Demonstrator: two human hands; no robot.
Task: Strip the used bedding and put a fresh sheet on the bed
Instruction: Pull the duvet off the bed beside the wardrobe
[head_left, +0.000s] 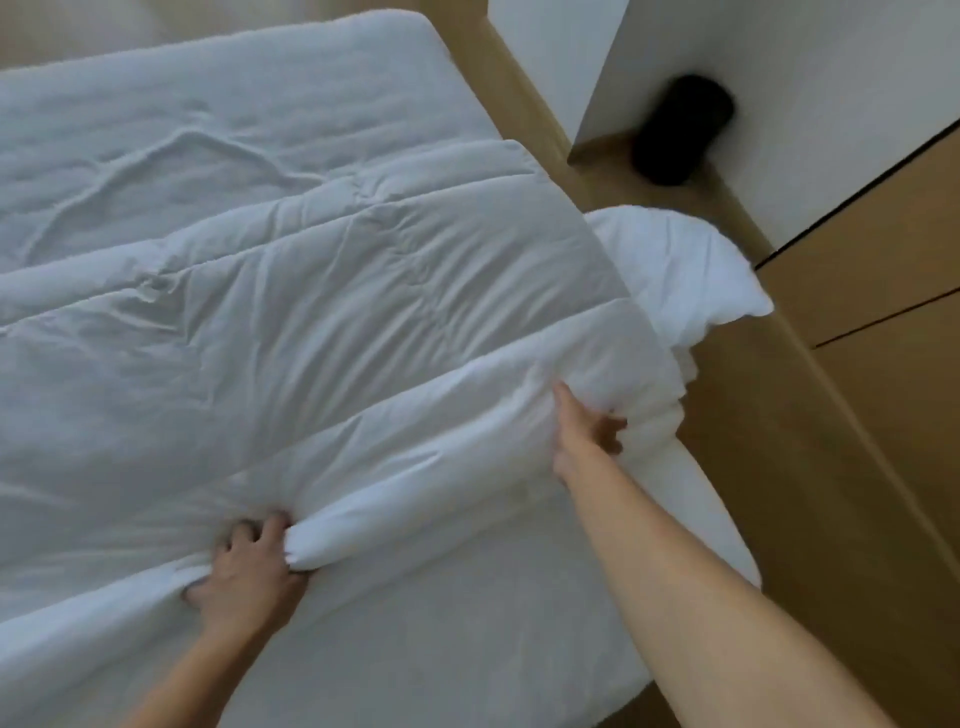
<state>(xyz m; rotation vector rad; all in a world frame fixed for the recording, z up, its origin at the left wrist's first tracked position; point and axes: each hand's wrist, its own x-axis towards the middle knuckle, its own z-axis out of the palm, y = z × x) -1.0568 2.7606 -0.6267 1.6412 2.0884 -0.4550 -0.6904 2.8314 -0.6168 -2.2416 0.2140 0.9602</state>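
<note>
A white quilted duvet (322, 312) lies across the bed, its near edge bunched into a fold. My left hand (249, 571) grips that fold near the middle of the bed, fingers curled into the fabric. At the bed's right side my right hand (587, 436) clutches the duvet's bunched edge, with the thumb under the cloth. The white covered mattress (467, 649) shows bare in front of the fold and again at the far end. A white pillow (675, 270) lies on the wooden floor beside the bed.
A wooden floor (810, 509) runs along the right side of the bed. A white wall corner (571, 62) juts out beyond it, with a dark round object (680, 130) at its base. Wooden cabinet fronts (893, 249) stand at the far right.
</note>
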